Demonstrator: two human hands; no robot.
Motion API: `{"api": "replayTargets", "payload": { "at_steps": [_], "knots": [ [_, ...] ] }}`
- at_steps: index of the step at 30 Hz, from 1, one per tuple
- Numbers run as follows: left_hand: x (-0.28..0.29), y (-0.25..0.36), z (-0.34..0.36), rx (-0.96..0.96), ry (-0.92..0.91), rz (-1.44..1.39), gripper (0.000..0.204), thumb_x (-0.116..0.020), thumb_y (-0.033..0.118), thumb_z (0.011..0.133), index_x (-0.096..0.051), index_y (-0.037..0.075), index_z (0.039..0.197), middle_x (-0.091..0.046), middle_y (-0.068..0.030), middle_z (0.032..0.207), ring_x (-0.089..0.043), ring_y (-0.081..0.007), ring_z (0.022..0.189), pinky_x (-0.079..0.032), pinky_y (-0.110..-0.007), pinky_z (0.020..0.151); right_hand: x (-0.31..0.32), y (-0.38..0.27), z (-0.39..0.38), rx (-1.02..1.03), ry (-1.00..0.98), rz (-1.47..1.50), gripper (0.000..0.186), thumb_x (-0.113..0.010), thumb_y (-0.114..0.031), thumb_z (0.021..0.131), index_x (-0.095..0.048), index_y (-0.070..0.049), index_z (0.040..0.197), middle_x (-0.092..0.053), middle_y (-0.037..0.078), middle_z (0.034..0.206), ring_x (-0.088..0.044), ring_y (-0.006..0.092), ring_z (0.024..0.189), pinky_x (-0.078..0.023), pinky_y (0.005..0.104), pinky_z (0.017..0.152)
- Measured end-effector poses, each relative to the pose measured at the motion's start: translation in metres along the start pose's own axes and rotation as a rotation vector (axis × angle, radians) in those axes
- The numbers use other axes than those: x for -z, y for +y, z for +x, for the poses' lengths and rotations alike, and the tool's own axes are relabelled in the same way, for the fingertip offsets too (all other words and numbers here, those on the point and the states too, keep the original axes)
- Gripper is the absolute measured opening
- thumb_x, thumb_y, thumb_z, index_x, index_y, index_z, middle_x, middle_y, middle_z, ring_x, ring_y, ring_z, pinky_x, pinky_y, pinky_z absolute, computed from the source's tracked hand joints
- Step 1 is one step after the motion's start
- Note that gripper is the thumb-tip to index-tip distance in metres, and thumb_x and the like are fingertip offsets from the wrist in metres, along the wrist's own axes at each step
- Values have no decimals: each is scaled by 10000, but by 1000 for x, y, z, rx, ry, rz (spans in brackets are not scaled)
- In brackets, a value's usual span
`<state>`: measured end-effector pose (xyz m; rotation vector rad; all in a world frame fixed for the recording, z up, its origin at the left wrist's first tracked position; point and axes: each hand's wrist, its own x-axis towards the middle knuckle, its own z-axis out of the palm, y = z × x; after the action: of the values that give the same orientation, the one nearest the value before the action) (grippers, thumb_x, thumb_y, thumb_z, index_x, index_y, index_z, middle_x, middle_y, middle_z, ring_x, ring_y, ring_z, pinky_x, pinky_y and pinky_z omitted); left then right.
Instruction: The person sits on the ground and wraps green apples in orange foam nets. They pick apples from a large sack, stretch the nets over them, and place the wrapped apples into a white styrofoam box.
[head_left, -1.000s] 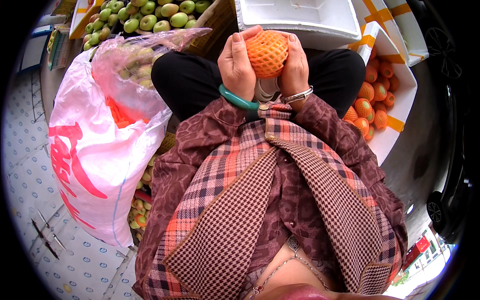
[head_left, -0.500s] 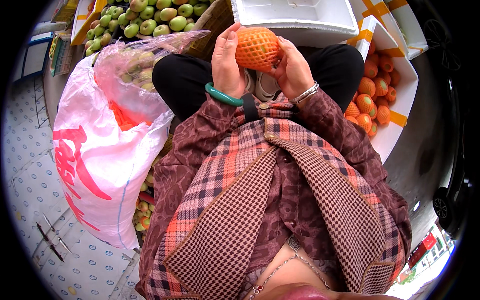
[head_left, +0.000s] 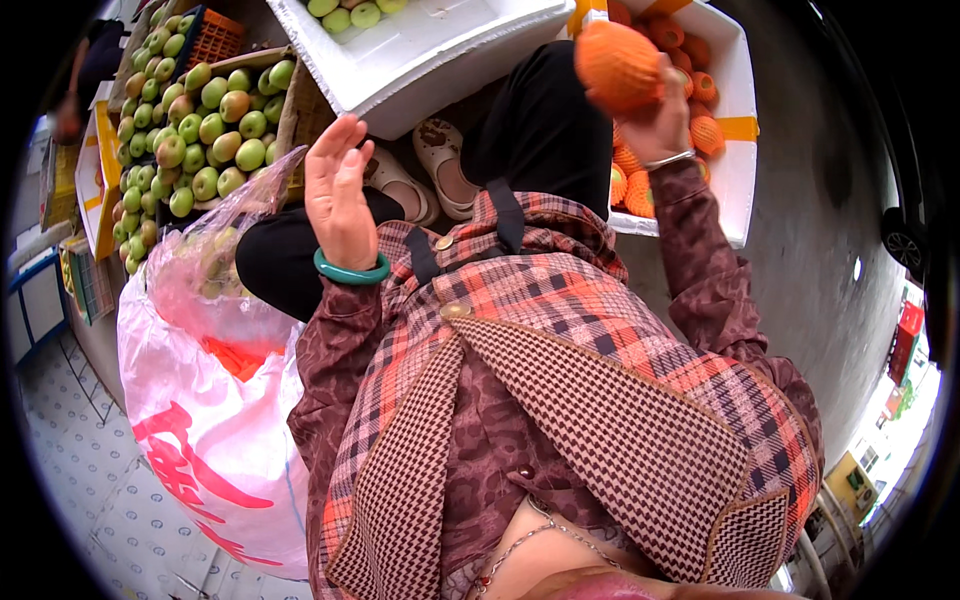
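My right hand [head_left: 660, 125] grips an apple in an orange foam net [head_left: 618, 68], held up over the near-left part of a white foam box [head_left: 738, 195]. Several fruits in the same orange nets [head_left: 706, 135] lie inside that box. On the other side, my left hand [head_left: 342, 195] is raised above my left knee, empty, with its fingers stretched out. Just beyond its fingertips is the edge of another white foam box [head_left: 400, 75], which has a few green apples at its far left.
Piles of green and reddish apples [head_left: 205, 125] fill crates at the far left. A white sack [head_left: 220, 480] with a clear plastic liner and orange nets [head_left: 240, 358] inside stands by my left leg. A car wheel [head_left: 902, 240] shows at the right rim.
My two hands have parted. The right one carried the netted apple rightward to the box of netted fruit, while the left let go of it and opened. My view has shifted too.
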<state>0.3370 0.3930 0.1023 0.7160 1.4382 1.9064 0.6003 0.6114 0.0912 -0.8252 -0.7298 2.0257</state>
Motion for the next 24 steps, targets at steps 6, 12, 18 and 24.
{"api": "replayTargets", "payload": {
  "at_steps": [6, 12, 18, 24],
  "knots": [
    [22, -19, -10, 145, 103, 17, 350, -476, 62, 948, -459, -21, 1288, -518, -161, 1275, -510, -255, 1189, -419, -408, 1010, 128, -6, 17, 70, 476, -66, 427, -560, -294, 901, -479, -107, 1277, -545, 98, 1232, -539, 283, 1116, -467, 525, 895],
    [30, -23, -11, 184, 77, 89, 346, -476, 59, 948, -462, -17, 1285, -505, -150, 1287, -505, -247, 1193, -423, -394, 1003, 204, 31, 58, 160, 736, -531, 564, -629, -270, 857, -447, 17, 1308, -516, 158, 1284, -513, 308, 1161, -424, 454, 976],
    [38, -19, -8, 163, 89, 120, 340, -494, 57, 942, -476, -15, 1274, -520, -136, 1273, -512, -228, 1187, -424, -375, 998, 227, 55, 67, 119, 383, -1665, 607, -603, -182, 767, -447, 19, 1318, -490, 260, 1289, -435, 385, 1227, -350, 421, 1052],
    [65, -19, 11, 125, 39, 249, 317, -533, 59, 928, -512, -24, 1233, -560, -118, 1207, -549, -195, 1117, -446, -310, 947, 251, 66, 52, 87, 343, -1760, 545, -653, -232, 772, -526, 19, 1239, -546, 254, 1219, -486, 378, 1179, -372, 423, 1031]
  ]
}}
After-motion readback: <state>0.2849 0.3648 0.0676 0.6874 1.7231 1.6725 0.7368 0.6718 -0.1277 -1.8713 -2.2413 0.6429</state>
